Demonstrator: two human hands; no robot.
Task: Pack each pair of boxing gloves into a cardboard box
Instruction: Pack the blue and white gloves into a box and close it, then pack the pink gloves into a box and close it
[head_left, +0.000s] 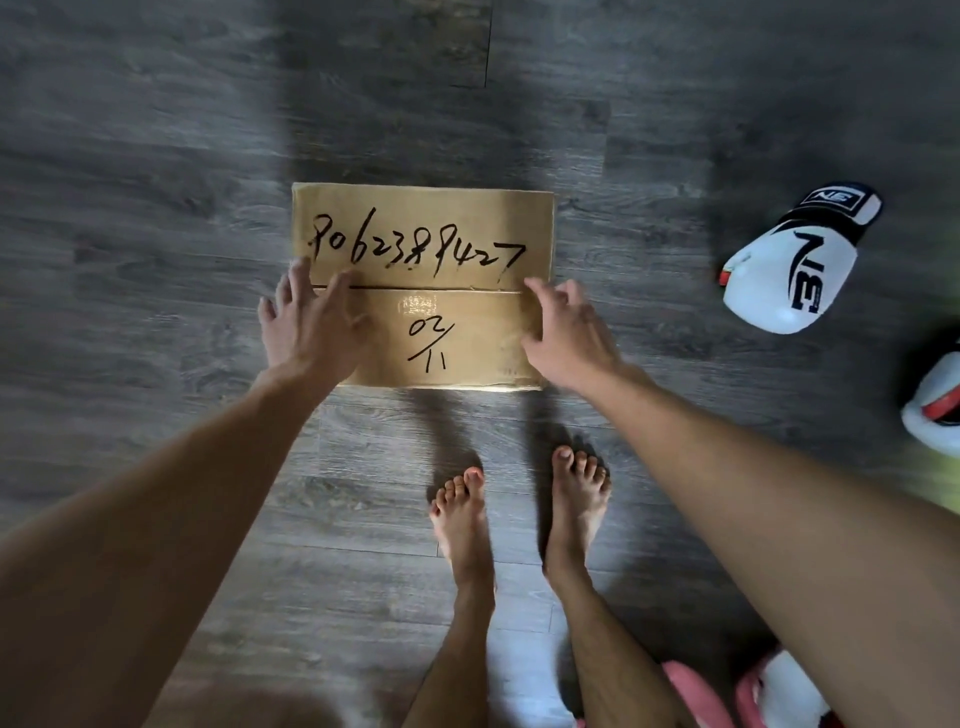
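A closed cardboard box (447, 228) with black handwritten numbers lies on the grey wood floor in front of my bare feet. My left hand (311, 325) is spread over the box's left edge, fingers straight and apart. My right hand (563, 332) reaches over the box's right edge with loosely bent fingers; neither hand holds anything. A white boxing glove (795, 265) with a black cuff lies on the floor to the right of the box. Part of a second white and red glove (935, 410) shows at the right frame edge.
My two bare feet (519, 514) stand just behind the box's near edge. Pink and white items (779, 691) sit at the bottom right, partly hidden by my right arm. Grey plank floor (156, 208) stretches to the left and beyond the box.
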